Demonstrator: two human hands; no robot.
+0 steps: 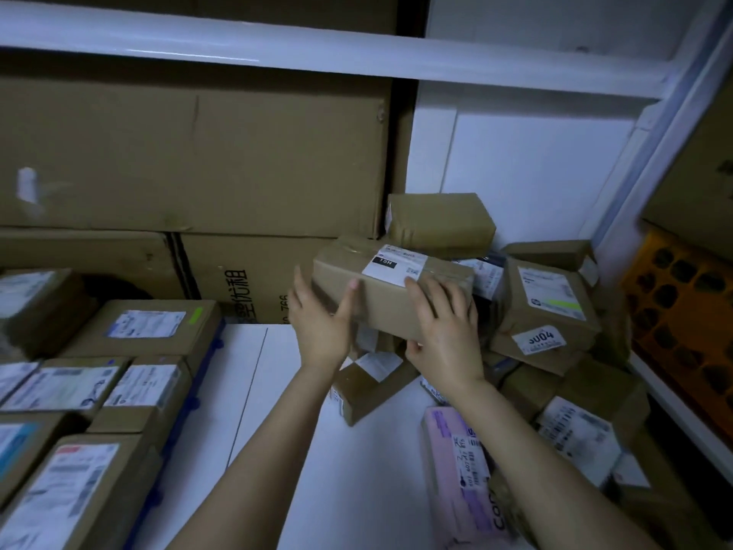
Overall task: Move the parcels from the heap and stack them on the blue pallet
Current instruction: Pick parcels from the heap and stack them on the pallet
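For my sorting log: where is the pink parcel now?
In the head view, the pink parcel lies low on the right, at the heap's near edge, beside the right forearm.

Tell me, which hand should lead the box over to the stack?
Probably the left. The left hand presses the box end facing the stack on the blue pallet; the right hand grips the side nearer the heap.
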